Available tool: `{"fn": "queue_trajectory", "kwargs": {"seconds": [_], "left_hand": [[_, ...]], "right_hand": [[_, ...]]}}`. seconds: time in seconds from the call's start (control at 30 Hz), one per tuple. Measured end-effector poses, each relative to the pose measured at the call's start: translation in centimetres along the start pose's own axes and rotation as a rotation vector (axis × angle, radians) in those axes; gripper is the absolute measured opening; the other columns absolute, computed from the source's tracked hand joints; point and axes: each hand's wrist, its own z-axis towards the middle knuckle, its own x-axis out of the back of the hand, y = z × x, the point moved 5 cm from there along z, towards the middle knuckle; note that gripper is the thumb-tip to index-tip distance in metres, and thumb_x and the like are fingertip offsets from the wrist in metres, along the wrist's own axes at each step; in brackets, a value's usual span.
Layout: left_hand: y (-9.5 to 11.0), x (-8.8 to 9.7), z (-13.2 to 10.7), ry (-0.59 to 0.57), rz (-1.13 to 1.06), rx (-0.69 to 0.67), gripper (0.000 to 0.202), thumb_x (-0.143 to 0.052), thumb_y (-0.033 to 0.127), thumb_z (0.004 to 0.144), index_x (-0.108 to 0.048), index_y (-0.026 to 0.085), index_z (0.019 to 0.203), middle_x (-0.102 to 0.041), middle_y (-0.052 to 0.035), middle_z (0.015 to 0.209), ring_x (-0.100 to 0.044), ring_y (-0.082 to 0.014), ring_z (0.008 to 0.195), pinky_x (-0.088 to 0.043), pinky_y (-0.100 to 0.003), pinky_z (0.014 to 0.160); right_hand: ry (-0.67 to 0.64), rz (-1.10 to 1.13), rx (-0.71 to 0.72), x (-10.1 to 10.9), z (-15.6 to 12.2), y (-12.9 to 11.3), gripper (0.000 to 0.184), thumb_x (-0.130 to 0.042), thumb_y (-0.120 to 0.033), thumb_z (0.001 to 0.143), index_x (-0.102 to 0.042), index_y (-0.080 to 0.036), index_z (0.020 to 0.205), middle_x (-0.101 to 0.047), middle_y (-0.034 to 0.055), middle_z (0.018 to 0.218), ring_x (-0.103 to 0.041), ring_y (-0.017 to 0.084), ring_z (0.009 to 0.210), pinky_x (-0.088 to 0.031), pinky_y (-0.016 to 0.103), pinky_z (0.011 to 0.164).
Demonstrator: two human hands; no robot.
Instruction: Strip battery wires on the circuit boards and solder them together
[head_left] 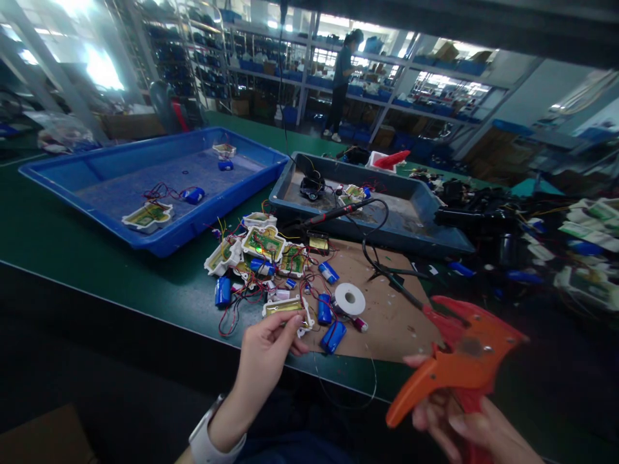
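My right hand [452,419] is wrapped round the handles of an orange and red wire stripper [476,351], held up at the lower right beyond the cardboard's edge. At the table's front edge my left hand [271,345] has thumb and fingertips pinched together over a white-cased circuit board [285,308]. What sits in that pinch is too small to make out. Close by lie blue cylindrical cells [333,337], a white spool [350,298] and a pile of more white-cased boards [264,243] with tangled wires. A thin wire [376,374] loops down over the front edge.
A large blue tray [164,241] stands at the left, a grey-blue tray [377,229] at the back. The soldering iron [338,211] and its cable lie across brown cardboard [391,309]. Boards and black parts heap at the right. A person [342,77] stands near the shelves.
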Motion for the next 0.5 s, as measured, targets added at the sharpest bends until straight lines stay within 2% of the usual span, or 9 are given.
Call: {"fn": "queue_trajectory", "kwargs": {"seconds": [0.07, 0.13, 0.17, 0.23, 0.3, 0.37, 0.43, 0.5], "left_hand": [[0.4, 1.2, -0.1, 0.047, 0.068, -0.032, 0.026, -0.065, 0.037, 0.077, -0.072, 0.013, 0.086, -0.065, 0.0007, 0.046, -0.061, -0.0125, 0.042, -0.052, -0.02, 0.044], [0.6, 2.6, -0.2, 0.096, 0.134, -0.056, 0.026, -0.063, 0.037, 0.079, -0.071, 0.013, 0.086, -0.064, 0.0015, 0.046, -0.059, -0.0114, 0.04, -0.05, -0.019, 0.042], [0.7, 3.4, -0.3, 0.125, 0.168, -0.069, 0.026, -0.062, 0.038, 0.08, -0.07, 0.014, 0.086, -0.063, 0.0018, 0.046, -0.058, -0.0111, 0.04, -0.049, -0.019, 0.042], [0.7, 4.9, -0.5, 0.176, 0.26, -0.105, 0.027, -0.057, 0.039, 0.084, -0.069, 0.014, 0.087, -0.063, 0.0017, 0.049, -0.058, -0.0117, 0.043, -0.049, -0.02, 0.043], [0.6, 5.8, -0.7, 0.191, 0.42, -0.168, 0.029, -0.055, 0.04, 0.086, -0.067, 0.015, 0.095, -0.067, -0.0007, 0.059, -0.061, -0.0136, 0.05, -0.053, -0.023, 0.048], [0.6, 5.8, -0.8, 0.149, 0.658, -0.289, 0.037, -0.061, 0.041, 0.082, -0.063, 0.016, 0.109, -0.073, -0.0065, 0.084, -0.067, -0.0191, 0.07, -0.058, -0.032, 0.062], [0.4, 4.9, -0.8, 0.06, 0.906, -0.438, 0.062, -0.075, 0.04, 0.07, -0.055, 0.018, 0.124, -0.068, -0.0117, 0.114, -0.065, -0.0281, 0.098, -0.057, -0.044, 0.082], [0.0, 3.9, -0.7, -0.025, 1.098, -0.541, 0.087, -0.085, 0.035, 0.058, -0.045, 0.02, 0.134, -0.058, -0.0134, 0.132, -0.054, -0.0351, 0.117, -0.05, -0.053, 0.095]], "right_hand": [[0.191, -0.407, 0.162, 2.8, 0.2, -0.9, 0.049, -0.046, -0.059, 0.085, -0.053, -0.023, 0.118, -0.064, 0.0064, 0.08, -0.056, 0.018, 0.057, -0.049, 0.028, 0.048], [0.358, -0.836, 0.317, 5.2, 0.4, -1.7, 0.043, -0.043, -0.05, 0.088, -0.056, -0.022, 0.118, -0.065, 0.0099, 0.092, -0.063, 0.025, 0.077, -0.055, 0.036, 0.066], [0.414, -1.013, 0.364, 6.1, 0.7, -1.9, 0.043, -0.042, -0.046, 0.088, -0.054, -0.022, 0.122, -0.064, 0.0112, 0.101, -0.064, 0.027, 0.085, -0.055, 0.039, 0.071], [0.505, -1.286, 0.406, 7.4, 1.4, -1.8, 0.048, -0.041, -0.043, 0.087, -0.051, -0.022, 0.128, -0.061, 0.0134, 0.112, -0.064, 0.03, 0.087, -0.055, 0.041, 0.068], [0.572, -1.455, 0.408, 7.9, 2.4, -1.4, 0.05, -0.036, -0.041, 0.087, -0.053, -0.018, 0.127, -0.06, 0.016, 0.109, -0.064, 0.03, 0.078, -0.055, 0.043, 0.06], [0.607, -1.524, 0.391, 8.2, 3.5, -1.0, 0.051, -0.031, -0.039, 0.087, -0.056, -0.014, 0.124, -0.061, 0.0179, 0.104, -0.063, 0.03, 0.07, -0.053, 0.043, 0.055], [0.615, -1.527, 0.367, 8.5, 4.5, -0.5, 0.052, -0.028, -0.038, 0.088, -0.057, -0.013, 0.124, -0.061, 0.0193, 0.106, -0.064, 0.031, 0.071, -0.053, 0.043, 0.053], [0.569, -1.502, 0.347, 9.1, 5.3, 0.1, 0.053, -0.031, -0.041, 0.088, -0.055, -0.014, 0.126, -0.061, 0.0184, 0.107, -0.065, 0.03, 0.072, -0.054, 0.042, 0.054]]}}
